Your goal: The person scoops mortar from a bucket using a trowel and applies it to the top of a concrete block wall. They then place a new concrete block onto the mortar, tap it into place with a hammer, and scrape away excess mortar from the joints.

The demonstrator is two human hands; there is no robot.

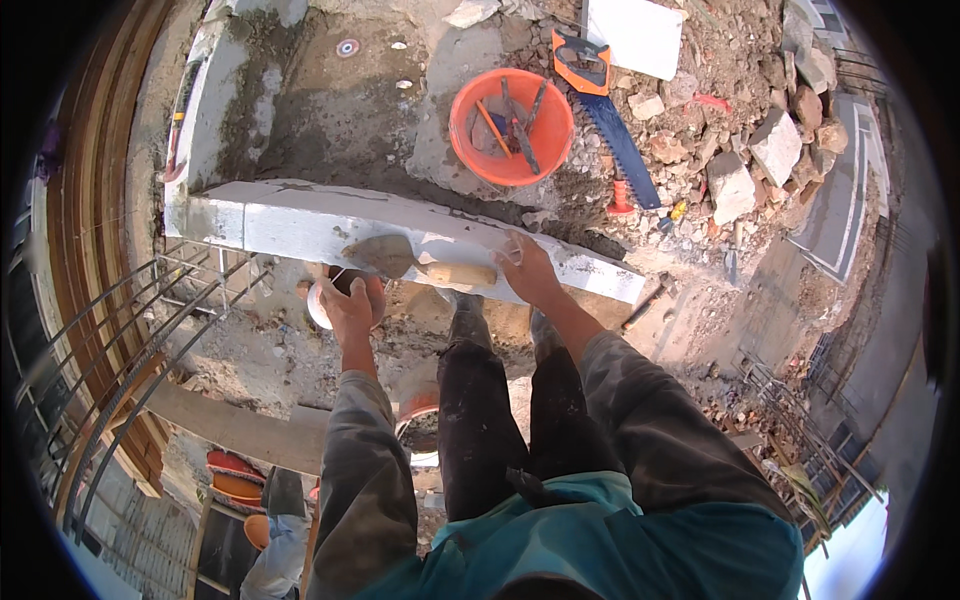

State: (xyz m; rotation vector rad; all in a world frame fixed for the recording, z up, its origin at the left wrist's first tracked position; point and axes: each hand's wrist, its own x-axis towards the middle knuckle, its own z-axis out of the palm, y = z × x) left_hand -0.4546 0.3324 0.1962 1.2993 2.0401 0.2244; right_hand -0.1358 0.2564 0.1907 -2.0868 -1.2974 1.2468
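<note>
A low wall of white blocks (330, 225) runs across in front of me. On it lies a trowel, its grey blade (380, 256) coated with mortar and its wooden handle (458, 273) pointing right. My right hand (528, 272) is at the block's top, just right of that handle, fingers apart and holding nothing. On the near side of the wall, my left hand (348, 308) closes at the near rim of a small pinkish-white bucket (376, 297). Part of its grip is hidden, and the bucket's inside looks dark.
Beyond the wall stands an orange bucket (462, 130) with tools in it. A handsaw (618, 140) lies beside it on rubble, near broken stones (733, 185) and a white board (640, 35). Steel bars (130, 330) and timber planks (105, 200) stick out at left.
</note>
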